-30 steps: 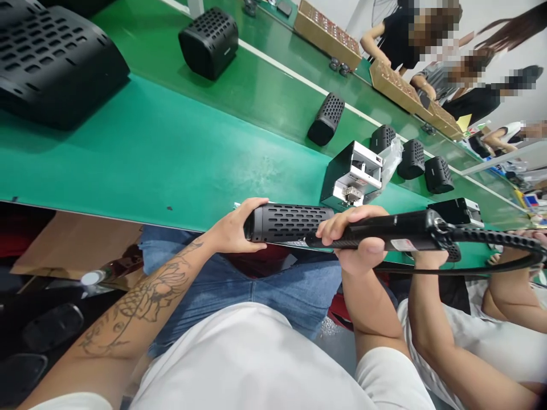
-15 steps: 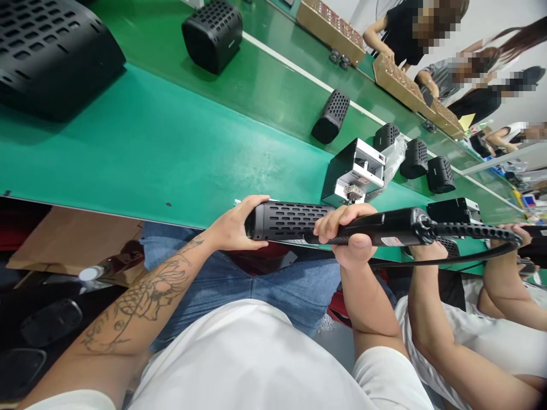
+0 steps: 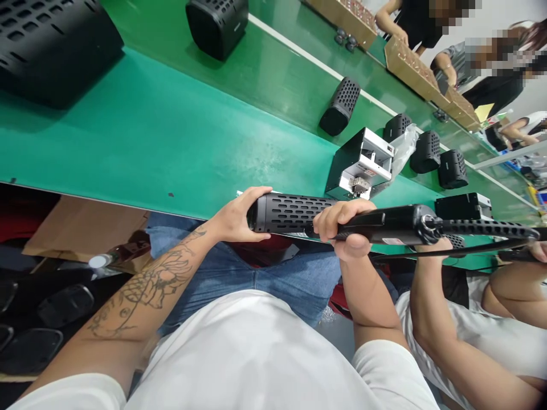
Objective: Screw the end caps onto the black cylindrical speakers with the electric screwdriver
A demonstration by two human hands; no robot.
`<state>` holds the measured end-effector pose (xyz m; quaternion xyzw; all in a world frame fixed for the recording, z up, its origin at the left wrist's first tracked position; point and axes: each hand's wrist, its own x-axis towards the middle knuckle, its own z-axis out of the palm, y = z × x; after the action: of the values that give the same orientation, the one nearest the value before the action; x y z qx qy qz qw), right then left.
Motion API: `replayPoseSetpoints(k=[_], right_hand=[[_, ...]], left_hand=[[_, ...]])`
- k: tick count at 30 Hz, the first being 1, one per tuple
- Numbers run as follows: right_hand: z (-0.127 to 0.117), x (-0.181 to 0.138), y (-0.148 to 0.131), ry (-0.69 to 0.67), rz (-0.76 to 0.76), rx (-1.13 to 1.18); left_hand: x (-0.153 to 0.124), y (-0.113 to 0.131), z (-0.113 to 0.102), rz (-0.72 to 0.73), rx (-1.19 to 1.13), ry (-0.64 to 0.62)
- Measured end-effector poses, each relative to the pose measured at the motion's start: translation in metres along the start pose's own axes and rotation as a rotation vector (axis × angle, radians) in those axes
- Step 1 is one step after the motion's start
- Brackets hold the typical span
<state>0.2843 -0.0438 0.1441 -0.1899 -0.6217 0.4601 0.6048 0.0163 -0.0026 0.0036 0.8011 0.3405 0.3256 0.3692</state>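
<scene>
A black speaker housing (image 3: 294,213) with slotted holes lies on its side at the bench's near edge. My left hand (image 3: 239,215) grips its left end, thumb and fingers on opposite sides. In my right hand (image 3: 345,226) is a black electric screwdriver (image 3: 393,223), held level with its tail and cord pointing right. The driver's tip is hidden behind my fingers, so I cannot tell whether it touches the housing. Just beyond my right hand stands a black and silver screw feeder (image 3: 361,164).
More black housings (image 3: 341,106) stand along the green bench (image 3: 171,131), a large one (image 3: 55,54) at far left. A clear plastic bag (image 3: 404,151) lies by the feeder. A co-worker's arm (image 3: 436,302) is close on my right. Cardboard trays (image 3: 410,71) line the far side.
The bench and its objects sit slightly higher in view and, toward the right, further right, as the camera has shifted. Both hands keep their grips on the housing and the screwdriver.
</scene>
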Motion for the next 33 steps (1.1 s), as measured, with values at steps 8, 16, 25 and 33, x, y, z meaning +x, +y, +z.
replayPoseSetpoints(k=[8,16,25,33], right_hand=[[-0.016,0.001,-0.005,0.212,-0.018,-0.041],[-0.110,0.037,-0.026,0.691,-0.225,-0.406],[-0.172,0.041,0.011,0.670,-0.170,-0.641],[-0.129,0.036,-0.017,0.784,-0.183,-0.589]], left_hand=[[-0.003,-0.007,0.006,0.023,0.038,0.063],[-0.006,-0.008,0.010,0.196,0.068,0.132],[-0.009,-0.009,0.006,0.173,0.076,0.149],[-0.007,-0.009,0.005,0.176,0.059,0.117]])
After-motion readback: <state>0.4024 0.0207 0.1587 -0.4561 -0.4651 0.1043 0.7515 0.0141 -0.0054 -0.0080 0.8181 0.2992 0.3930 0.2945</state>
